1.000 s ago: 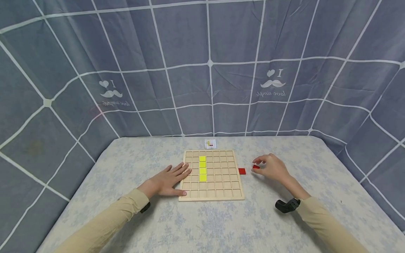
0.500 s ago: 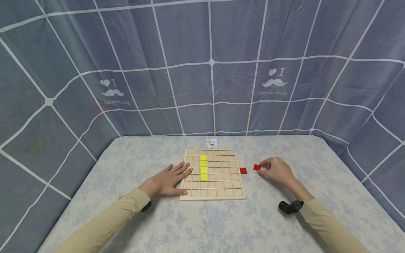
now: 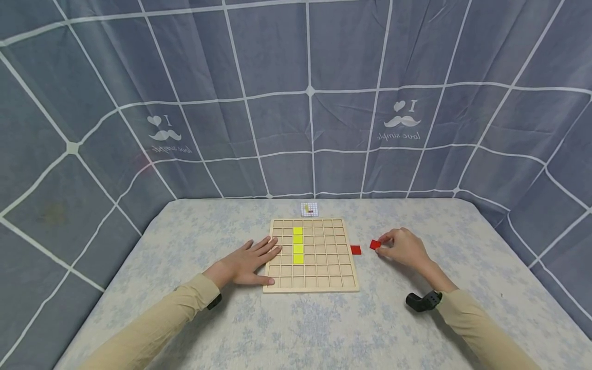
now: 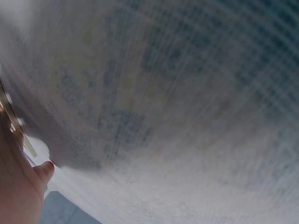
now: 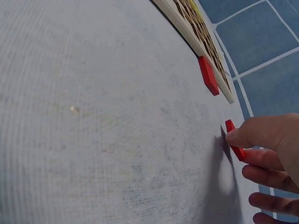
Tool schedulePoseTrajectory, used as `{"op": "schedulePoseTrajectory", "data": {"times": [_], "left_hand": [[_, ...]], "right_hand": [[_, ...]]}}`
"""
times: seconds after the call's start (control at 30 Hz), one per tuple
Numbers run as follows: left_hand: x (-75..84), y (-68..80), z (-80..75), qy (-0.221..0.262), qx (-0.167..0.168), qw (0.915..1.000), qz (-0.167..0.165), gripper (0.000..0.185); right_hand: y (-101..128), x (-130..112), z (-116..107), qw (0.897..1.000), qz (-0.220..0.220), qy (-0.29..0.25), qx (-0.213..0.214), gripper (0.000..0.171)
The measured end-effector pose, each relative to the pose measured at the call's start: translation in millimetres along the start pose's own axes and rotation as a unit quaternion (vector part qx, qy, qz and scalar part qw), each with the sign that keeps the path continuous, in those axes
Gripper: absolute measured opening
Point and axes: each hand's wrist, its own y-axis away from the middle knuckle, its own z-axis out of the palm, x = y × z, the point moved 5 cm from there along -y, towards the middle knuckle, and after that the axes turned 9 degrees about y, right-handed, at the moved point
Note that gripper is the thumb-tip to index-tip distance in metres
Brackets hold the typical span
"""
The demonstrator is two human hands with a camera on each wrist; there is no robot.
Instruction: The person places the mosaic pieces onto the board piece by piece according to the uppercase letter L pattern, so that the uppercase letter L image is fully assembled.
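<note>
A wooden grid board (image 3: 311, 285) lies on the table, with several yellow tiles (image 3: 298, 245) in one column. My left hand (image 3: 252, 261) rests flat and open on the cloth, fingertips on the board's left edge. My right hand (image 3: 401, 247) is to the right of the board and pinches a red tile (image 3: 375, 244) (image 5: 233, 137) just above the cloth. A second red tile (image 3: 355, 250) (image 5: 208, 75) lies on the cloth against the board's right edge (image 5: 194, 36). The left wrist view shows only blurred cloth and my thumb (image 4: 44, 171).
A small printed pattern card (image 3: 309, 209) lies behind the board. The table has a pale floral cloth (image 3: 324, 324). A blue-grey checked curtain (image 3: 296, 103) closes off the back and both sides. Black wrist straps (image 3: 421, 300) sit on my sleeves.
My right hand drew slightly to the right and down with the red tile, then tipped it up off the cloth. My left hand stayed still.
</note>
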Motion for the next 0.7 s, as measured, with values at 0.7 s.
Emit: {"op": "schedulePoseTrajectory", "data": {"times": [0.7], "left_hand": [[-0.2,0.4,0.5,-0.004,0.0,1.0,-0.002,0.086]], "right_hand": [[-13,-67,10,0.996,-0.081,-0.001,0.031,0.023]]}}
